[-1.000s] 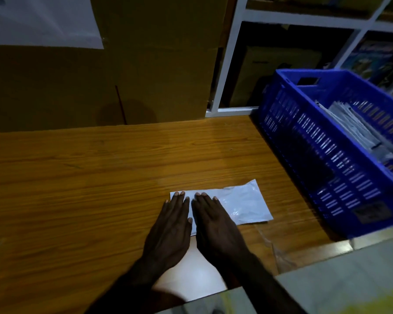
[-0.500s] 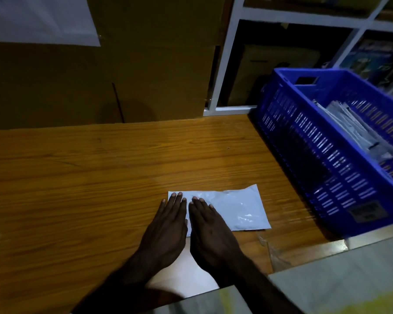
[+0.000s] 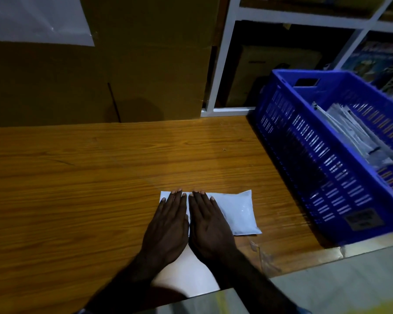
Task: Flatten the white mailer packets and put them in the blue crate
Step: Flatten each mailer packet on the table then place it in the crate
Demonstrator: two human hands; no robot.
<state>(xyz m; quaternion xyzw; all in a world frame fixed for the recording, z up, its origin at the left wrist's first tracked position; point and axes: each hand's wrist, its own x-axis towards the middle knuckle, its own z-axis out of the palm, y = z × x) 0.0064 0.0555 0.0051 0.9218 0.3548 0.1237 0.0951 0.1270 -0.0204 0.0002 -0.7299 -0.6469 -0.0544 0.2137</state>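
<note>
A white mailer packet (image 3: 238, 210) lies on the wooden table (image 3: 89, 177) near its front edge. My left hand (image 3: 168, 225) and my right hand (image 3: 208, 223) lie side by side, palms down with straight fingers, pressing on the packet's left part. The packet's right end shows bare and slightly puffed. The blue crate (image 3: 304, 155) stands at the table's right end, with several flat white and grey packets (image 3: 354, 134) leaning inside it.
A big cardboard box (image 3: 123, 64) with a white sheet (image 3: 36, 19) taped to it stands behind the table. A white shelf frame (image 3: 222, 64) with boxes rises behind the crate. A white patch (image 3: 186, 275) shows on the table between my forearms.
Both hands have slid slightly forward over the packet, fingertips now at its far edge. The packet's right end lies flatter than one second ago.
</note>
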